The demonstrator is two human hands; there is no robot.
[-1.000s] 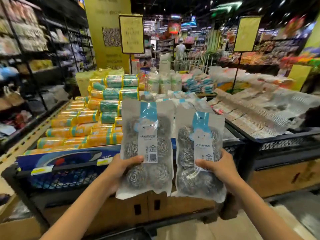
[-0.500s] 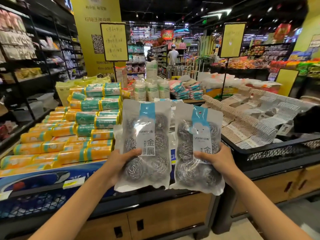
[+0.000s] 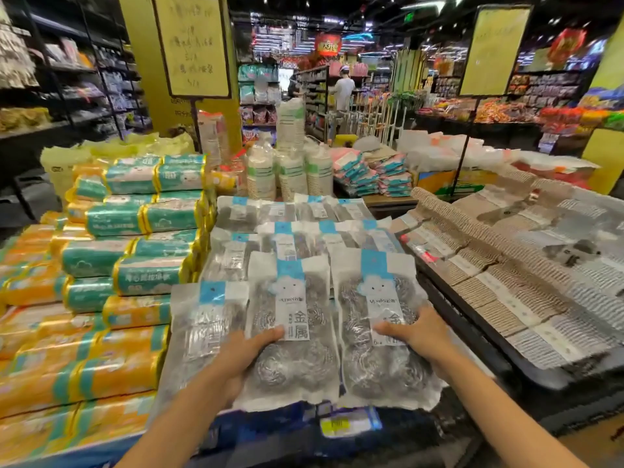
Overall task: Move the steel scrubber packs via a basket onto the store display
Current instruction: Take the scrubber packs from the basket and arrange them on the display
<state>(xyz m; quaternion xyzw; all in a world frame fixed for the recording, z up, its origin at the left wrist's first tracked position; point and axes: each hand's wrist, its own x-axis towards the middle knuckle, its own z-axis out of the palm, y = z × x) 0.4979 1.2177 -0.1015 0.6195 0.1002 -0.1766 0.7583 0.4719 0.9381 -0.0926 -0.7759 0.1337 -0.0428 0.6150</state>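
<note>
I hold two clear packs of steel scrubbers with blue-and-white labels, side by side over the front of the display. My left hand [image 3: 244,352] grips the left pack [image 3: 293,332] at its lower left edge. My right hand [image 3: 417,334] grips the right pack [image 3: 378,336] at its right edge. Both packs lie low over the stack of the same scrubber packs [image 3: 304,228] that fills the middle of the display. Another such pack [image 3: 207,319] lies just left of my left hand. No basket is in view.
Yellow and teal wrapped rolls [image 3: 128,244] are stacked on the left. Beige and grey cloths [image 3: 513,271] fill the black bin on the right. Paper cup stacks [image 3: 290,177] and two yellow signs [image 3: 192,45] stand behind. A person [image 3: 342,89] stands far down the aisle.
I have stepped closer and the view has tilted down. Both hands have lowered the two packs from upright in front of me onto the stack of scrubber packs.
</note>
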